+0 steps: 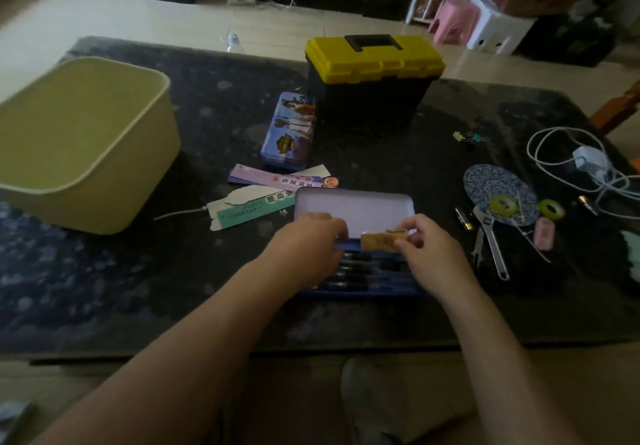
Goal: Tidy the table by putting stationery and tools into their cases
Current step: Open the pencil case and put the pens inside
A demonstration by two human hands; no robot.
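1 open tin [353,209], right hand [433,254] pinching 1 tan block [381,240], 1 toolbox [374,80]

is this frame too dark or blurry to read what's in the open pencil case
Head view: dim overall, so the pens in the open pencil case read as dark shapes; the far stools are smeared; the table edge bows from the wide lens.

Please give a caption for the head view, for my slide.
Left hand over an open blue pencil case of pens; right hand pinches a small tan object above it.
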